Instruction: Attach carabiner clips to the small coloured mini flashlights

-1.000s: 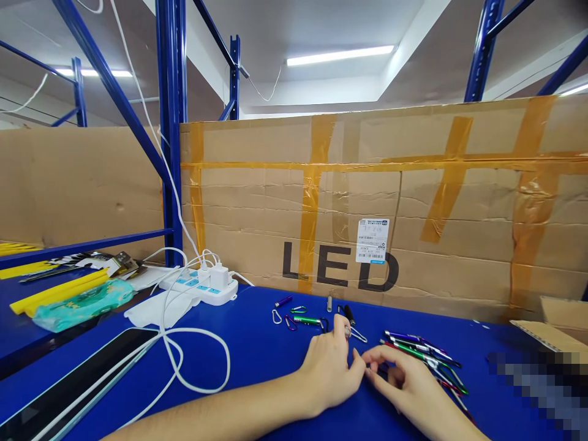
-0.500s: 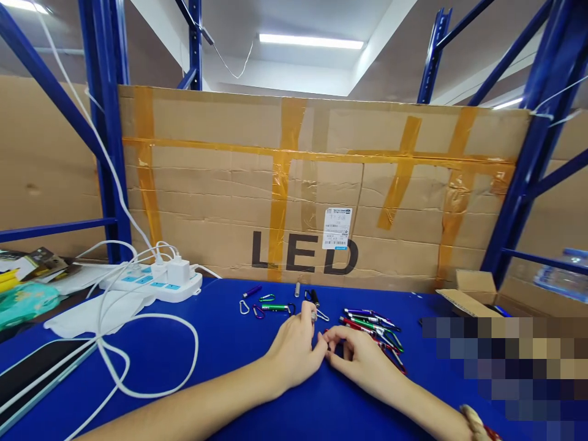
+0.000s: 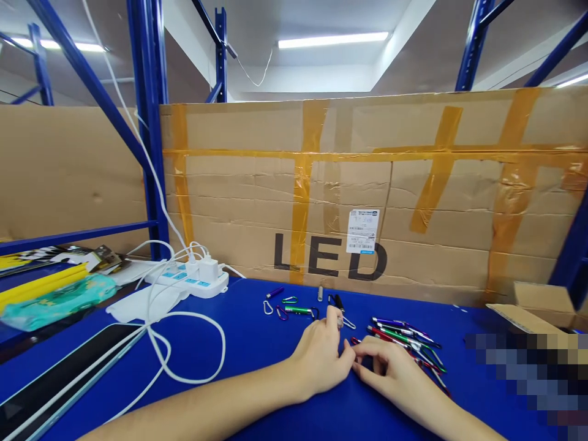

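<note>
My left hand is closed in front of me, forefinger raised. A small silvery metal piece shows at its fingers, mostly hidden. My right hand is pinched, its fingertips meeting the left thumb. A bit of red peeks out at those fingertips, too small to name. Right behind the right hand lies a pile of coloured metal pen-like sticks with clips. Beyond the left hand are a green mini flashlight, a purple carabiner, a silver carabiner and a green carabiner.
A white power strip with plugs and looping white cable sits at left, near a dark flat device. Behind the blue table stands a big cardboard panel. At right is an open cardboard box. Blue rack posts rise behind.
My view has turned to the left, so everything sits further right in the picture. Both hands stay together in nearly the same pose.
</note>
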A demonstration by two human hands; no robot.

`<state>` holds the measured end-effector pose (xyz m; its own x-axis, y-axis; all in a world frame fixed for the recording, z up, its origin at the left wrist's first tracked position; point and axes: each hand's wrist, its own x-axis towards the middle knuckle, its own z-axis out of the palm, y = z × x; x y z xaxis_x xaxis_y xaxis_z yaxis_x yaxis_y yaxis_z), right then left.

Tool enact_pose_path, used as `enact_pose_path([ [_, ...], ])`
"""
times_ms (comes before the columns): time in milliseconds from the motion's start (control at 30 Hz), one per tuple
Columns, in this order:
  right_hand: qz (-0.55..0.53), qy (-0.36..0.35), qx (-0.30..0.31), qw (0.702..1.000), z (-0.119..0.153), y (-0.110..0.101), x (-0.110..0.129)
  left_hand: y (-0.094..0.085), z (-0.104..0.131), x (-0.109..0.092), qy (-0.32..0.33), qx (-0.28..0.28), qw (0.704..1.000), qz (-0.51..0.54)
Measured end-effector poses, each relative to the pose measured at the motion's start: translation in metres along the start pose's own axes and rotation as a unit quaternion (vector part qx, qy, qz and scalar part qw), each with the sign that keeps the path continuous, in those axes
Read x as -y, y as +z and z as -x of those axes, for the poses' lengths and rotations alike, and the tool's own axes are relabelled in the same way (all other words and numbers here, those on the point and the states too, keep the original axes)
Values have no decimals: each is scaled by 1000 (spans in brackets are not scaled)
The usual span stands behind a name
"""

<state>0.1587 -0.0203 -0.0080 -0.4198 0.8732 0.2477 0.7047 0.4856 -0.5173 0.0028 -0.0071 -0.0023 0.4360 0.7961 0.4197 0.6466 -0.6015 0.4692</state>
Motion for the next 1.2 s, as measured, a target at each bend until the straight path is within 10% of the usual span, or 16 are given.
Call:
enact_pose_path([
  [700,-87,37,-5,996,-7,4,-11,0,2,3,-3,-5,1000,-21],
  [1200,-117,-19,-189,975,0,-5,3,-4,3,0,13,-16,1000,-14],
])
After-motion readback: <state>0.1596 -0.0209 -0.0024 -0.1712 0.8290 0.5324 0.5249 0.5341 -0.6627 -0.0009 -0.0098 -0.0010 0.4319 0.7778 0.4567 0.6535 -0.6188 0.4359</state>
